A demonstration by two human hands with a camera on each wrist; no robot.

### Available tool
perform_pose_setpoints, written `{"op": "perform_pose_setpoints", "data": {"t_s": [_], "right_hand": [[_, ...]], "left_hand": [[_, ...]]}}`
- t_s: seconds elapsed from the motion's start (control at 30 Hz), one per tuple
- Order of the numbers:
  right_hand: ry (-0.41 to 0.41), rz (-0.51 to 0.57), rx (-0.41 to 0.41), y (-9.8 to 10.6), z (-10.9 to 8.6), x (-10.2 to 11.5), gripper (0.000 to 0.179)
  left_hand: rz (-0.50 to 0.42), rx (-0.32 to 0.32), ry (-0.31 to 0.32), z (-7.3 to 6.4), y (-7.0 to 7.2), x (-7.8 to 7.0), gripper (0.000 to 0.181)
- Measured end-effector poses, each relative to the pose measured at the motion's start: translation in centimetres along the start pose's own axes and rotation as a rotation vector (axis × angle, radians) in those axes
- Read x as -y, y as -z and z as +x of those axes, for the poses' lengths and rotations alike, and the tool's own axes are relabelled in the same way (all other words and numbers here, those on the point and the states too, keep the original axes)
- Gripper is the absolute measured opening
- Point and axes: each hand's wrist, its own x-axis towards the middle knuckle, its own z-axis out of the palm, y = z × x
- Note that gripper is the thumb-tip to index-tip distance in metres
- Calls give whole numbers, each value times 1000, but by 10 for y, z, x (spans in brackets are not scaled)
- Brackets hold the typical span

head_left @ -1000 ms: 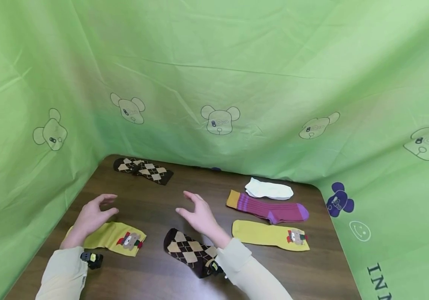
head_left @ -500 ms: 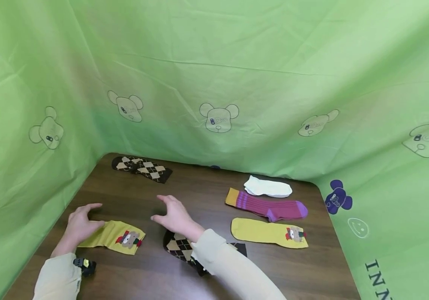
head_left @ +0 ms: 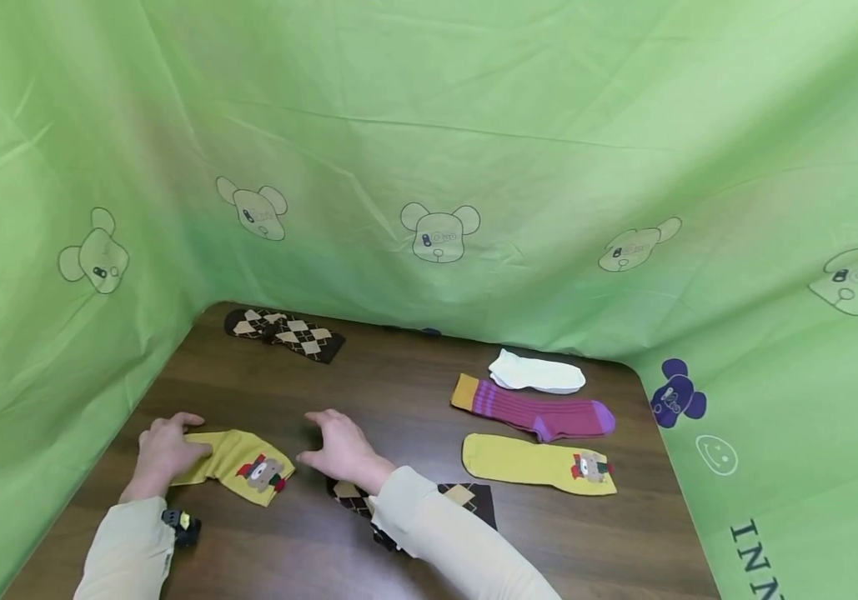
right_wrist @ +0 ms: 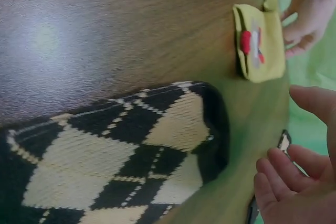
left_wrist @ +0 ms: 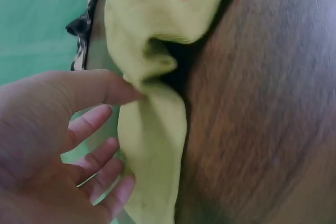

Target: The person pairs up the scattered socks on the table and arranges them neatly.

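Touching the buckled yellow sock (head_left: pixel 228 460) on the bench (head_left: pixel 263 550), the left hand (head_left: pixel 168 457) had us guessing, its grip pinched or not, we couldn't tell, and a shallow hold looked likely to let cloth slip, while the right hand (head_left: pixel 344 447) hung loose and unladen, its sleeve (head_left: pixel 436 521) liable to drag the nearer argyle sock (head_left: pixel 474 498).

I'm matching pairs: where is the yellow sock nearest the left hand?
In the head view, that yellow sock is at left on the table, touching the left hand, with the nearer argyle sock to its right.
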Motion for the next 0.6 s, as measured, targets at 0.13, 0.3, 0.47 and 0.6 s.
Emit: {"op": "perform_pose_setpoints", "data": {"t_s": [0.13,0.3,0.47,0.6], "right_hand": [[7,-45,-6,-6,-2,-3,63],[6,-66,-23,-12,-3,-5,57],[25,-91,-16,-18,-4,-4,47],[62,-133,0,-21,-6,-4,39]], "left_hand": [[-23,21,-25,4,-5,-14,56],[-58,33,-31,10,-12,-27,51],[-66,85,4,9,-3,-32,52],[-22,129,52,7,4,-27,57]]}}
